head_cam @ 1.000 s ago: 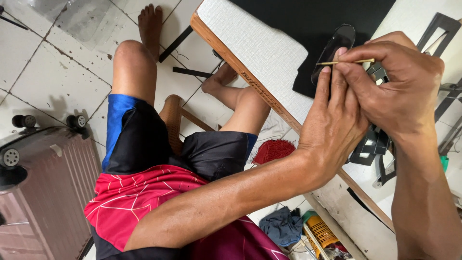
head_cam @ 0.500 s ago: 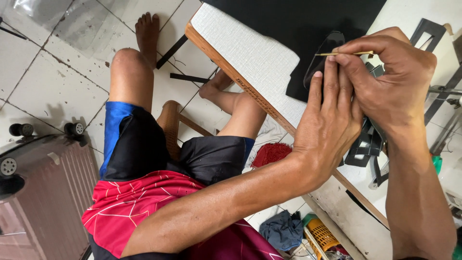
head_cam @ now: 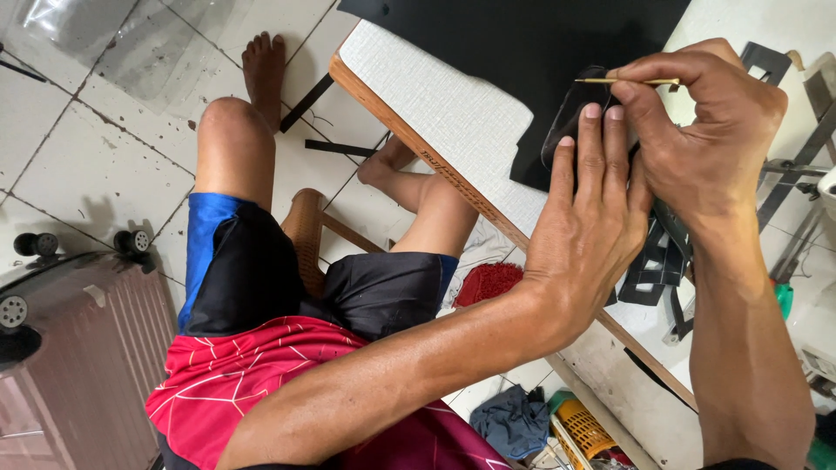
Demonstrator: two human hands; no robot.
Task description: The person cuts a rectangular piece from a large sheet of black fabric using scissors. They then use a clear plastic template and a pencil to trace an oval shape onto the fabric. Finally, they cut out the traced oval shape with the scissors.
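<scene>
My left hand (head_cam: pixel 588 231) lies flat on a dark rounded piece (head_cam: pixel 570 117) on the white table (head_cam: pixel 444 113), its fingers pressing the piece down. My right hand (head_cam: pixel 701 139) pinches a thin yellow stick (head_cam: pixel 623 82) between thumb and fingers, the tip pointing left over the top of the dark piece. A large black sheet (head_cam: pixel 522 43) lies under and beyond both hands. Much of the dark piece is hidden by my fingers.
Black cut-out frame pieces (head_cam: pixel 653 261) lie under my right wrist near the table's wooden front edge (head_cam: pixel 409 144). My legs and bare feet rest on the tiled floor (head_cam: pixel 96 157). A suitcase (head_cam: pixel 74 348) stands at the left; a red cloth (head_cam: pixel 488 280) and a yellow basket (head_cam: pixel 579 426) lie below.
The view has shifted slightly; both hands stay on the dark piece, with the stick held in the same pinch at its top edge.
</scene>
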